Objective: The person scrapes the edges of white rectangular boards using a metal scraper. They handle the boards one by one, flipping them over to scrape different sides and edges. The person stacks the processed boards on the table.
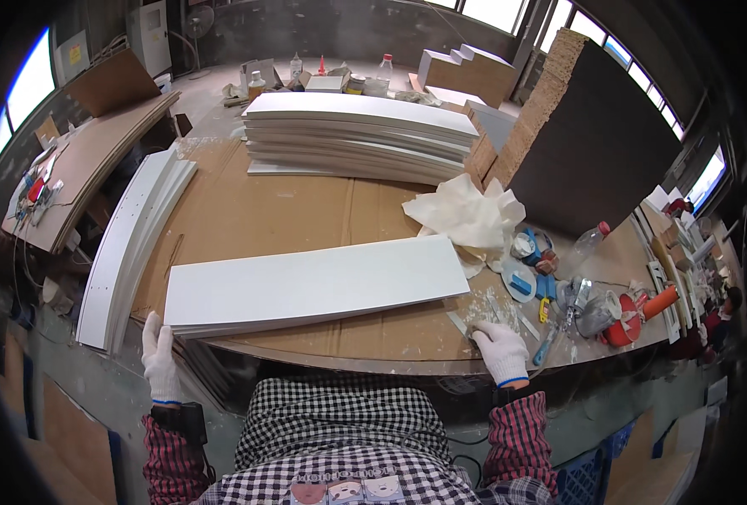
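Note:
A long white board (314,282) lies on the brown cardboard (365,210) in front of me, with at least one more board edge showing beneath it. My left hand (161,364), in a white knit glove, is at the board's near left corner, its fingers stretched out and not wrapped round it. Past the board's right end, my right hand (503,353), gloved too, rests low over the near table edge. Its fingers are curled together; whatever they hold, if anything, is hidden. Next to it lie pale scraps (457,323) and a blue-handled tool (545,347).
A stack of white boards (356,135) stands at the back, with more boards (133,244) along the left. To the right are a crumpled cream cloth (467,215), a yellow utility knife (544,310), a clear bottle (588,248), an orange-handled tool (659,301) and a tall dark block (596,135).

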A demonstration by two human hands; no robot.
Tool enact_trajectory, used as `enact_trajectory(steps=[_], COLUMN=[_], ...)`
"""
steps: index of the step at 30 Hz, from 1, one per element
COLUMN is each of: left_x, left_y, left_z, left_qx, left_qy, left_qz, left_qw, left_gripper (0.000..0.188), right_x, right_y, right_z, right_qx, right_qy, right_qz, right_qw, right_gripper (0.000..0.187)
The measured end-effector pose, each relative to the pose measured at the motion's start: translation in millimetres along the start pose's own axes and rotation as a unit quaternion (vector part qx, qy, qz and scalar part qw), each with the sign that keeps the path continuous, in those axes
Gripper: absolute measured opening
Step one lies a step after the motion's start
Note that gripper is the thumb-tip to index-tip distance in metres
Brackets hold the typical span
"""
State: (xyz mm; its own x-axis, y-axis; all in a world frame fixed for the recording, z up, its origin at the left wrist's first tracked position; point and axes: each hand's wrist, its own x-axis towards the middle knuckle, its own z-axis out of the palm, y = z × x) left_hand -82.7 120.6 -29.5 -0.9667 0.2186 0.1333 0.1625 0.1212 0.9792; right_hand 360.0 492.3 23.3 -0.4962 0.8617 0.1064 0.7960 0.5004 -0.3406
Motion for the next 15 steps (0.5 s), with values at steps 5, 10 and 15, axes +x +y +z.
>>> enact_trajectory(steps=[5, 10, 15], left_x=[1.5, -7.1, -9.5], left_y=[17.4, 18.6, 13.6], left_z=[21.5, 20.7, 16.1], left_qx=[0.126, 0.145, 0.043], left_qy=[-0.026, -0.027, -0.04], left_qz=[0.005, 0.003, -0.003], left_qw=[0.992, 0.989, 0.998], left_gripper=[0.055, 0.056, 0.052], right_x=[9.8, 15.3, 7.0], right_y=[-17.7, -18.5, -19.9], right_z=[3.8, 16.9, 15.5], right_qx=[-0.171, -0.182, -0.094], right_qy=[-0.092, -0.111, -0.095], right_qz=[0.057, 0.106, 0.094], right_qw=[0.979, 0.971, 0.987], right_gripper=[0.03, 0.026, 0.024])
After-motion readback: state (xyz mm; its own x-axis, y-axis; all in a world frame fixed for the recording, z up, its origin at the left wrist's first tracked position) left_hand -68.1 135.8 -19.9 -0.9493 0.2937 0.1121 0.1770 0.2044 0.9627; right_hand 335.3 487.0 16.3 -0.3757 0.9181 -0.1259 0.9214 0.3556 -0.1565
